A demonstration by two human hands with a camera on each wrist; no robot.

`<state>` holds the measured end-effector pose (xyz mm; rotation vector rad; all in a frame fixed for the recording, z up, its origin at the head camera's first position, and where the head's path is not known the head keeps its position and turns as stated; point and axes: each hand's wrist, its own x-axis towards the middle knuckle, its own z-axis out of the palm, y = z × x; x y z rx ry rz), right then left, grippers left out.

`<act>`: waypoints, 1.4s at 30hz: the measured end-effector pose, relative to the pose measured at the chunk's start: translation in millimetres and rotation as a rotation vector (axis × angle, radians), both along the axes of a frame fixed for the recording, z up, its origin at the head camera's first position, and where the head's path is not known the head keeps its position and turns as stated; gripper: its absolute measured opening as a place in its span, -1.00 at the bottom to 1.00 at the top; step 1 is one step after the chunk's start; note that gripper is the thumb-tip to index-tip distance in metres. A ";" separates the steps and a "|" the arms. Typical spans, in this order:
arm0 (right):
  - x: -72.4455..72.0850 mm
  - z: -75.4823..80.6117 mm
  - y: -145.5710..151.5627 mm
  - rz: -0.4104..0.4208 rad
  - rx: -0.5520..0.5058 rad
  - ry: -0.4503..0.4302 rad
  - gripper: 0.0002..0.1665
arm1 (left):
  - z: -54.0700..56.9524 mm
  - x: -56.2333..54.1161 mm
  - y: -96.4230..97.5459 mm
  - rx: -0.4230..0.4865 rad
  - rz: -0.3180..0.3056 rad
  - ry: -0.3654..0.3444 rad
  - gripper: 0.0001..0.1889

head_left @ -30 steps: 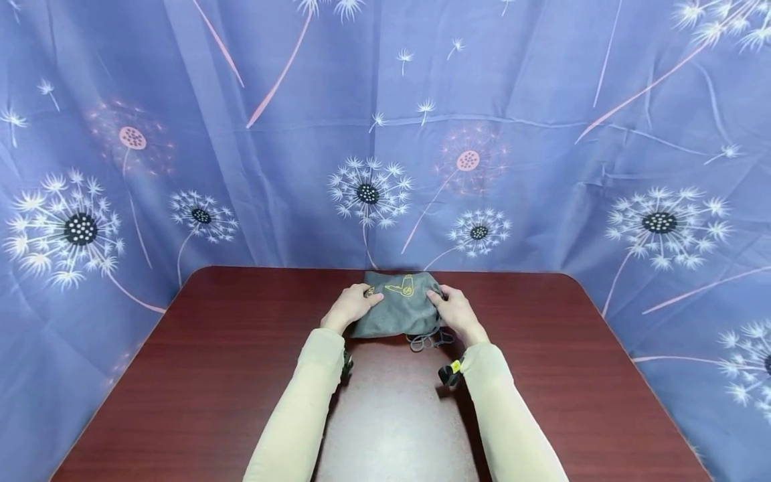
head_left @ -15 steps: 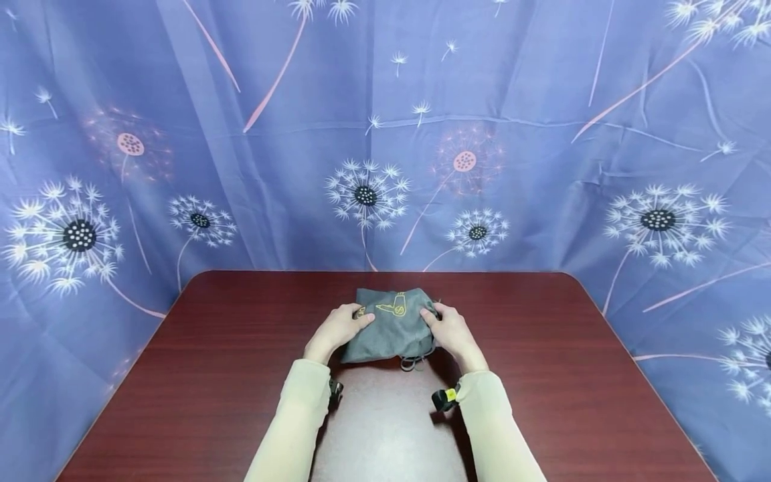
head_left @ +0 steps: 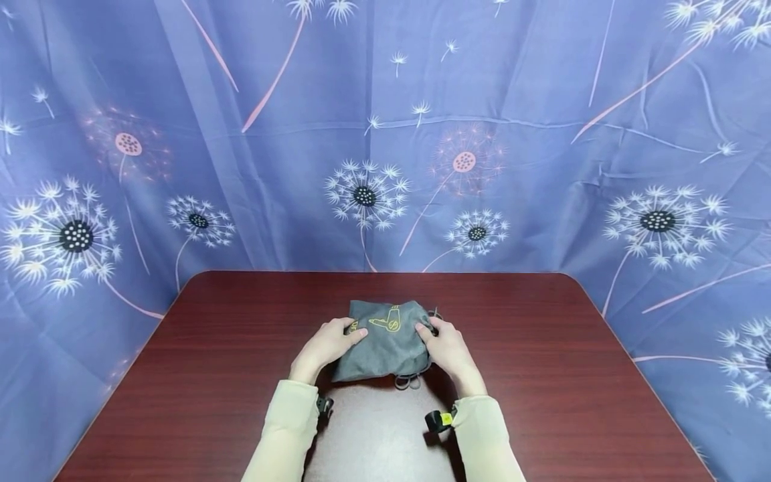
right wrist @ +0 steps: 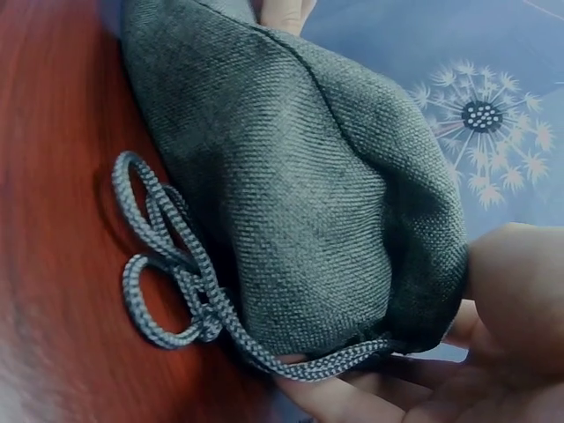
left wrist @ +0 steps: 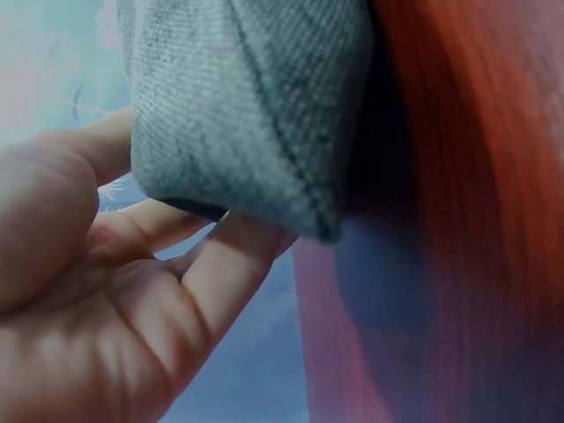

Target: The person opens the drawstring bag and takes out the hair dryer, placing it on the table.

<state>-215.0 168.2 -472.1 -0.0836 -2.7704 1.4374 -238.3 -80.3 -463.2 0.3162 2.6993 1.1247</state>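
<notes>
A grey drawstring bag [head_left: 385, 351] with a yellow hair-dryer print is held between both hands over the middle of the table. My left hand [head_left: 328, 345] grips its left end, thumb on top and fingers underneath; in the left wrist view a seamed corner of the bag [left wrist: 256, 115] juts past the fingers. At the gathered end, my right hand [head_left: 448, 348] pinches the cloth with the thumb on top. Loops of grey cord [right wrist: 167, 256] hang from that end, beside the tabletop in the right wrist view. What the bag contains is hidden.
The dark red wooden table [head_left: 211, 348] has a glossy bright patch near its front. Behind and on both sides hangs a blue curtain [head_left: 289, 167] with dandelion prints. A small black camera [head_left: 438, 420] sits at the right wrist.
Both hands have drawn the bag from the table's far edge toward the front and slightly left. Their grip on it looks the same.
</notes>
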 end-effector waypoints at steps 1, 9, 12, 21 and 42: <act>1.3 0.0 -0.4 0.000 0.008 0.004 -0.60 | 0.0 1.2 -1.0 -0.003 -0.007 0.003 -0.44; 9.7 -2.4 -3.0 -0.008 -0.004 -0.006 -0.60 | 0.2 6.6 -8.4 -0.011 -0.042 0.015 -0.45; 13.1 -3.1 -2.6 0.012 -0.042 -0.008 -0.56 | 0.6 6.7 -10.5 -0.025 -0.041 0.000 -0.45; 15.9 3.6 16.0 0.053 -0.324 -0.066 -0.50 | 6.7 6.5 -12.8 -0.045 -0.049 -0.013 -0.46; 7.5 -0.9 25.9 -0.097 -0.455 -0.104 -0.66 | 24.9 14.0 3.6 -0.181 0.093 0.243 -0.50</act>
